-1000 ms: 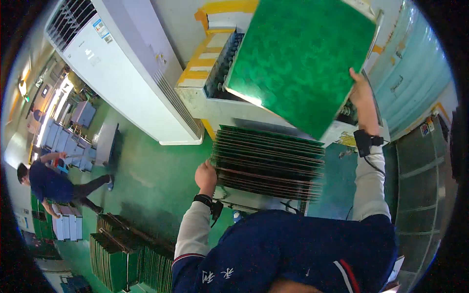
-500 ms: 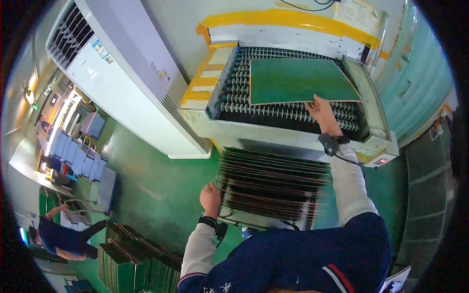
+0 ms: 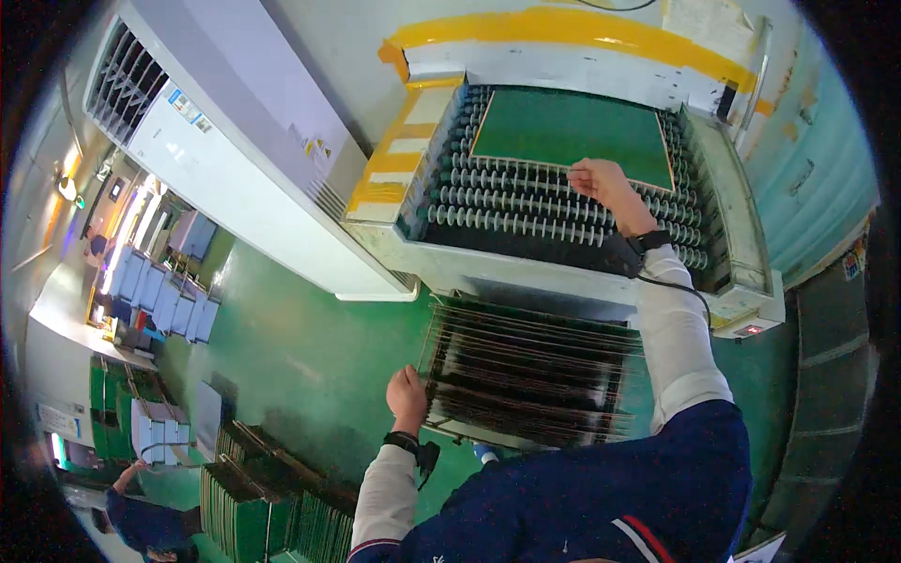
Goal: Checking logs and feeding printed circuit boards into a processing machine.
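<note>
A flat green rectangular panel (image 3: 572, 131) with a pale border lies on the rows of disc rollers (image 3: 526, 214) of a conveyor machine. My right hand (image 3: 605, 185) is at the panel's near edge, its fingers curled and pinched against that edge. Below the machine stands a rack (image 3: 526, 371) holding several thin panels in spaced slots. My left hand (image 3: 407, 402) is closed at the left side of this rack; what its fingers grip there is hidden.
A tall white air conditioner (image 3: 272, 178) stands left of the machine. Racks of green panels (image 3: 235, 511) are at the lower left, near another person (image 3: 145, 516). Yellow tape (image 3: 563, 28) edges the machine's back. Translucent sheeting (image 3: 798, 159) hangs at the right.
The green panel has moved farther back and come down flat on the rollers. My right hand has moved forward and left with it; my left hand stays beside the rack.
</note>
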A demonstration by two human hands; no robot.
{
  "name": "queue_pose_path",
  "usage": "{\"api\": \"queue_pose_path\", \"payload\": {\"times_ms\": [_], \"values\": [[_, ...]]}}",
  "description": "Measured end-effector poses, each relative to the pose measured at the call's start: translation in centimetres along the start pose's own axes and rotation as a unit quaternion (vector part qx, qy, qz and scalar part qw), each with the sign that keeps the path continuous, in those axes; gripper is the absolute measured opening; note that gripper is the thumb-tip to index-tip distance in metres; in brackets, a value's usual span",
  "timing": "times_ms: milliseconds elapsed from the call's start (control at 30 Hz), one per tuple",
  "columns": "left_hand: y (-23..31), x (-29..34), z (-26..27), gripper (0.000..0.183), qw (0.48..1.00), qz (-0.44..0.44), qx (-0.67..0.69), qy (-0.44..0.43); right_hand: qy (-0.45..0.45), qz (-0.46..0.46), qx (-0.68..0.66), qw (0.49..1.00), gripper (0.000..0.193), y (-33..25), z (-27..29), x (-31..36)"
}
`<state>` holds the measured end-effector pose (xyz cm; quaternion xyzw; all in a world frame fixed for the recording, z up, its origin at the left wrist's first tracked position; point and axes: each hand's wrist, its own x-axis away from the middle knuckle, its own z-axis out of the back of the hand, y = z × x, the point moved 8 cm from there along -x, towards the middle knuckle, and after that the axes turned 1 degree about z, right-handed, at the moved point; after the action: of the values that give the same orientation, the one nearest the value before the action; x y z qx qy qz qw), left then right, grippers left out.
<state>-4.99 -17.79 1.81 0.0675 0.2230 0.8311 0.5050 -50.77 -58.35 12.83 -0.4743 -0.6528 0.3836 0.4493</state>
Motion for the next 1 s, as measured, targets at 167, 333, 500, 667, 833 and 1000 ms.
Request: {"api": "queue_pose_path", "payload": {"times_ms": [167, 333, 500, 667, 833, 1000], "values": [[-0.6, -0.2, -0.8, 0.039, 0.999, -0.021, -0.025, -0.014, -0.13, -0.01, 0.1, 0.986, 0.035, 0.3, -8.3, 7.8], [-0.2, -0.3, -0.5, 0.039, 1.0, 0.018, 0.008, -0.016, -0.247, 0.045, 0.313, 0.916, 0.043, 8.5, -13.4, 17.0], [-0.5, 0.0, 0.1, 0.04, 0.999, 0.033, 0.013, -0.005, -0.201, 0.042, 0.532, 0.822, 0.06, 15.8, -10.9, 18.2], [0.2, -0.1, 0.9, 0.039, 0.999, 0.046, 0.023, -0.008, -0.156, 0.026, 0.565, 0.81, 0.06, 18.9, -8.6, 16.9], [0.6, -0.1, 0.9, 0.039, 0.999, 0.047, 0.019, -0.009, -0.158, 0.076, 0.673, 0.718, 0.038, 19.3, -9.0, 16.3], [-0.1, 0.0, 0.6, 0.041, 0.999, 0.038, 0.014, -0.003, -0.134, 0.194, 0.721, 0.652, 0.024, 13.8, -12.8, 18.6]]}}
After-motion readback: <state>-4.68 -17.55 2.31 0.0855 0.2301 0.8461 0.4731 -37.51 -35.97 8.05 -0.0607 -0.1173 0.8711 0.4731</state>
